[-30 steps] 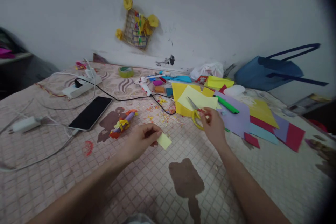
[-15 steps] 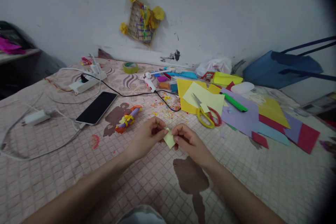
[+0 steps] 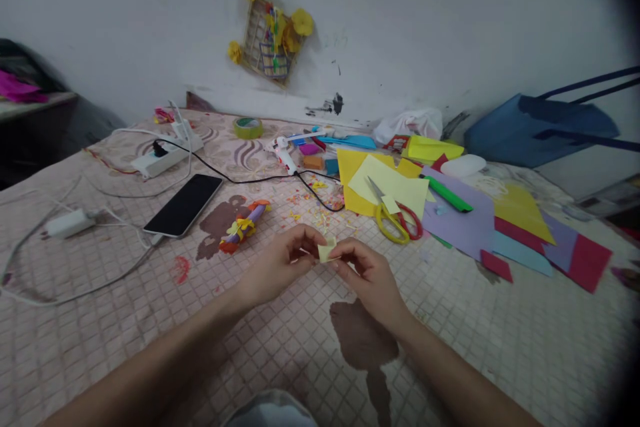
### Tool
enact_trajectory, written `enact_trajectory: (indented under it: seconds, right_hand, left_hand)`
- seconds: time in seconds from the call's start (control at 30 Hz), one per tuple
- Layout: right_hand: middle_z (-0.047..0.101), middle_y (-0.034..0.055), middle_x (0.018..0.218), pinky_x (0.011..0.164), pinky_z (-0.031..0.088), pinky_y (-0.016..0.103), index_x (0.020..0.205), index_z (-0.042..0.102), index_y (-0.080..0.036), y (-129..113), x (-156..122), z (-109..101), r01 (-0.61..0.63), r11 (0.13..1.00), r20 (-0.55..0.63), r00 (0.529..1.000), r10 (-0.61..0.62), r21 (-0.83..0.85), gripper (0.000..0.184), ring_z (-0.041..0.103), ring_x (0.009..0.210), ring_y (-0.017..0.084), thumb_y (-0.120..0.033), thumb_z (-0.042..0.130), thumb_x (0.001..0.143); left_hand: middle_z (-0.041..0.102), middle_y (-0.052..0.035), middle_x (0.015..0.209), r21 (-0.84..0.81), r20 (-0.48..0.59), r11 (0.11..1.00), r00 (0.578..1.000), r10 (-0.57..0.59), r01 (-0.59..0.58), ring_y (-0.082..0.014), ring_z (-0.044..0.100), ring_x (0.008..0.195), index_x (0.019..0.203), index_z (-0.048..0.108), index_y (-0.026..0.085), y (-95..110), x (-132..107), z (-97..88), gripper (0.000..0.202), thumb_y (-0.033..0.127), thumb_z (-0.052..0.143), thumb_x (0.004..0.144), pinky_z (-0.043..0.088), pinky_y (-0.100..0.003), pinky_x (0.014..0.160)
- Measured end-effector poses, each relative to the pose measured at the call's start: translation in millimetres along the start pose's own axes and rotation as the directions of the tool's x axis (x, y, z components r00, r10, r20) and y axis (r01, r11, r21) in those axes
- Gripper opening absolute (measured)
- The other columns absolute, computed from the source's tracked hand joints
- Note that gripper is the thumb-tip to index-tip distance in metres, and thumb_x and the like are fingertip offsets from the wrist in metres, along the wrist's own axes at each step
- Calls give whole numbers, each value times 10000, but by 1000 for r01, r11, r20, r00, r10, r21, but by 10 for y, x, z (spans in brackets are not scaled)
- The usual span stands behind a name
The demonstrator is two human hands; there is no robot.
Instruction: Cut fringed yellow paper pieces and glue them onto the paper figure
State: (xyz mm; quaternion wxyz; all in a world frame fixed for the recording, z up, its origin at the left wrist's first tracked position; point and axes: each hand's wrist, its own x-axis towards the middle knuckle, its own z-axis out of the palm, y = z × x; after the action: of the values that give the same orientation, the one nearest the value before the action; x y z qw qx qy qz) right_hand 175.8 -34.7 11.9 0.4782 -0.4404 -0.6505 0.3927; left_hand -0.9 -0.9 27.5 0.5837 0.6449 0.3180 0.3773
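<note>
A small pale yellow paper piece [image 3: 327, 251] is pinched between both hands just above the patterned cloth. My left hand [image 3: 280, 265] grips its left edge with thumb and fingers closed. My right hand [image 3: 367, 275] grips its right edge the same way. Yellow-and-red scissors [image 3: 395, 217] lie loose on the yellow paper sheets [image 3: 360, 180] just beyond my right hand. A rolled paper craft [image 3: 244, 225] in purple, orange and yellow lies left of my left hand.
A black phone [image 3: 184, 204] and white power strip [image 3: 167, 155] with cables sit at left. A glue gun [image 3: 283, 152], tape roll [image 3: 249, 127], green marker [image 3: 447, 194] and coloured sheets [image 3: 520, 227] spread at the back right. A blue bag [image 3: 540, 130] leans by the wall.
My right hand let go of the scissors on the yellow sheets and came back to pinch the small yellow piece. Both hands now hold it, and it has folded smaller.
</note>
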Motion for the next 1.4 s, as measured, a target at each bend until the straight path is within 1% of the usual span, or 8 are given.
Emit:
enact_trajectory:
  seconds: [0.13, 0.33, 0.5, 0.67, 0.77, 0.87, 1.07, 1.4]
  right_hand:
    - [586, 19, 792, 708, 420, 297, 795, 632, -221, -16, -5, 21, 19, 1000, -36, 999, -19, 1, 65, 545, 785, 176, -254, 590, 831]
    - [539, -20, 703, 592, 404, 249, 785, 550, -206, -13, -35, 74, -149, 977, -53, 986, 158, 152, 118, 502, 638, 129, -306, 598, 826]
    - [529, -49, 680, 568, 417, 247, 937, 509, -229, 8, -19, 78, -215, 927, -26, 972, 234, 308, 200, 511, 588, 117, -321, 625, 804]
    - [521, -37, 637, 562, 399, 245, 733, 552, -193, 6, -18, 63, -237, 945, -5, 970, 244, 224, 192, 492, 579, 109, -355, 598, 824]
    - [522, -38, 627, 561, 402, 244, 742, 556, -194, 11, -23, 65, -235, 948, 1, 971, 241, 214, 184, 496, 576, 111, -352, 590, 831]
    - [521, -38, 626, 557, 405, 242, 744, 556, -193, 29, -25, 65, -224, 950, 4, 973, 229, 216, 177, 498, 568, 110, -343, 590, 832]
    - [529, -31, 622, 577, 410, 248, 749, 558, -195, 42, -31, 49, -218, 954, 12, 975, 220, 205, 226, 508, 581, 116, -363, 503, 890]
    - [505, -35, 646, 553, 386, 240, 746, 545, -192, 6, -5, 10, -223, 966, 58, 974, 217, 134, 151, 467, 586, 111, -312, 595, 822]
  left_hand:
    - [589, -26, 847, 12, -39, 1000, 999, 3, -2, -133, 560, 770, 841, 583, 158, -13, -24, 75, 146, 194, 657, 721, 472, -269, 711]
    - [610, -19, 741, -65, -92, 997, 994, -50, 44, -127, 583, 701, 760, 584, 134, -34, -45, 145, 158, 266, 670, 746, 458, -252, 663]
    - [631, -38, 749, -70, -107, 995, 991, -76, 69, -146, 594, 718, 763, 594, 127, -51, -48, 143, 163, 278, 656, 761, 468, -277, 689]
    - [603, -17, 718, -51, -135, 996, 988, -81, 74, -126, 573, 669, 764, 566, 132, -59, -51, 148, 167, 272, 656, 759, 455, -258, 637]
    - [596, -11, 719, -31, -158, 996, 984, -82, 78, -119, 568, 664, 782, 544, 133, -57, -53, 155, 169, 251, 661, 751, 439, -244, 614]
    - [589, 9, 712, -23, -169, 998, 983, -67, 64, -105, 552, 652, 882, 523, 141, -57, -56, 158, 192, 219, 648, 758, 414, -224, 587]
    - [578, 22, 713, 12, -161, 999, 986, -47, 50, -97, 545, 654, 972, 511, 147, -58, -62, 154, 221, 167, 611, 777, 402, -219, 587]
    - [609, 3, 736, 90, -149, 996, 989, 3, 10, -116, 582, 686, 994, 502, 147, -59, -72, 175, 238, 159, 596, 776, 445, -250, 642]
